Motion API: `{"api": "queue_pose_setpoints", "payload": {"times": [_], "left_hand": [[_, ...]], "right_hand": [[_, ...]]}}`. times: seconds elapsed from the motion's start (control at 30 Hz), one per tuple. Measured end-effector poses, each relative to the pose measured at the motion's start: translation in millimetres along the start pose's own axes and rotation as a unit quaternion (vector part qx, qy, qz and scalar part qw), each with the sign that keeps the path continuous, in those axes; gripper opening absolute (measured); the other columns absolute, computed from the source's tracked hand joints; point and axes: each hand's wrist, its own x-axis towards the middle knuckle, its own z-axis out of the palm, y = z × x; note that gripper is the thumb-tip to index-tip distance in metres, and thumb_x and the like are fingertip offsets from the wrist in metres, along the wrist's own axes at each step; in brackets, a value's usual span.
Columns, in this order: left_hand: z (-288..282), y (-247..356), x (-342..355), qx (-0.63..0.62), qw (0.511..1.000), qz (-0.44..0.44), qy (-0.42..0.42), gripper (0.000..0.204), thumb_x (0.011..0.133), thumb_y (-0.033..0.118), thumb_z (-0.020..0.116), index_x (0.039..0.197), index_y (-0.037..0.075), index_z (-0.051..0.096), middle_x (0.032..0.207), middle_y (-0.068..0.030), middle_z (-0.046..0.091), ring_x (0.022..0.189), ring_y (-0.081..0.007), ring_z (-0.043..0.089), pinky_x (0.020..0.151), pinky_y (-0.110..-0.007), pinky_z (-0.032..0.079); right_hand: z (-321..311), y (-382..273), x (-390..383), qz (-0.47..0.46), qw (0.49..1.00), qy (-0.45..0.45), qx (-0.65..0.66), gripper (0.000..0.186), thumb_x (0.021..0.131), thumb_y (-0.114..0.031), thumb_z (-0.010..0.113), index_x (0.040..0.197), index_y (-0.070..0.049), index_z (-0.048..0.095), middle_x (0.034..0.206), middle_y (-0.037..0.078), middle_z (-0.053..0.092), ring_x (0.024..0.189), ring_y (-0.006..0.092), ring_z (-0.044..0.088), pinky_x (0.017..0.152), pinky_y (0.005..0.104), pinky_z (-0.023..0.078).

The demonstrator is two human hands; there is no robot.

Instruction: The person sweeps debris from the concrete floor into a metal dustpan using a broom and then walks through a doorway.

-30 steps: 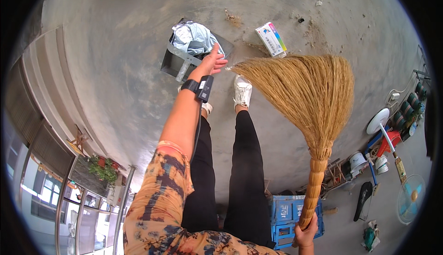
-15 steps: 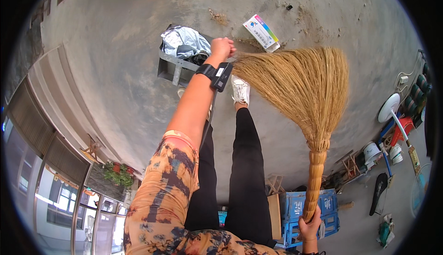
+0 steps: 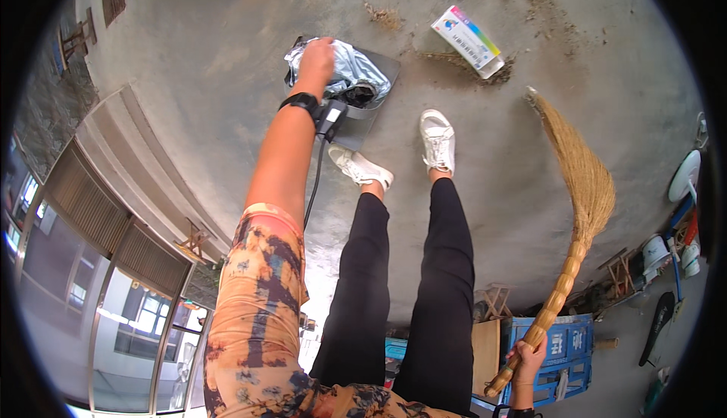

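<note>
In my right hand (image 3: 531,359), near the lower right, is the handle of a straw broom (image 3: 583,191). The fingers wrap round the handle near its end, and the bristles curve up and away, with their tips to the right of the carton. My left hand (image 3: 318,58) is closed, directly over a grey dustpan (image 3: 386,70). Anything inside its fingers is hidden. A crumpled silver bag (image 3: 350,62) and something black lie in the dustpan, partly covered by the hand. A black device (image 3: 331,117) with a cable is strapped to my left wrist.
A white carton with a coloured stripe (image 3: 469,43) lies on the concrete floor by debris (image 3: 498,76). More dry scraps (image 3: 385,17) lie farther off. My white shoes (image 3: 437,136) stand near the dustpan. A blue crate (image 3: 556,354) is beside my right hand; stools and buckets (image 3: 655,255) stand right.
My left hand has moved left, from beside the dustpan to over the silver bag. The broom has swung right, turning its bristles edge-on. My view has shifted, and both shoes now show.
</note>
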Motion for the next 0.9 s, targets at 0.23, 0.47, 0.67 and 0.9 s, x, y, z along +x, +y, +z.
{"api": "queue_pose_setpoints", "payload": {"times": [0.23,0.47,0.67,0.9], "left_hand": [[41,63,-20,0.239,0.841,-0.170,-0.455,0.049,0.072,0.032,0.051,0.118,0.015,0.049,0.126,-0.0103,0.040,0.115,-0.0288,0.040,0.091,-0.050,0.029],[49,59,-17,0.212,0.731,-0.121,-0.637,0.037,0.066,0.028,0.051,0.098,0.011,0.062,0.107,-0.0133,0.056,0.097,-0.0257,0.054,0.082,-0.035,0.040],[52,47,-52,0.243,0.821,-0.134,-0.498,0.033,0.075,0.025,0.049,0.102,0.008,0.060,0.109,-0.0089,0.057,0.100,-0.0230,0.054,0.083,-0.038,0.039],[50,15,-28,0.303,0.939,0.063,0.152,0.017,0.077,0.012,0.047,0.092,0.006,0.052,0.089,-0.0141,0.059,0.084,-0.0284,0.058,0.066,-0.039,0.047]], "right_hand": [[19,32,43,0.074,0.989,-0.064,0.111,0.039,0.074,-0.009,0.049,0.110,-0.005,0.036,0.064,0.008,0.048,0.047,0.0140,0.049,0.041,0.0258,0.044],[42,32,74,0.099,0.964,-0.101,0.224,0.043,0.079,-0.025,0.054,0.114,-0.007,0.036,0.074,0.009,0.051,0.056,0.0151,0.052,0.045,0.0259,0.047],[45,29,92,0.078,0.978,-0.081,0.174,0.024,0.080,-0.022,0.054,0.094,-0.009,0.039,0.071,0.009,0.051,0.056,0.0144,0.051,0.046,0.0250,0.046],[41,34,92,0.083,0.981,-0.060,0.165,0.021,0.080,-0.021,0.053,0.092,-0.009,0.039,0.066,0.007,0.050,0.051,0.0133,0.049,0.044,0.0258,0.045]]}}
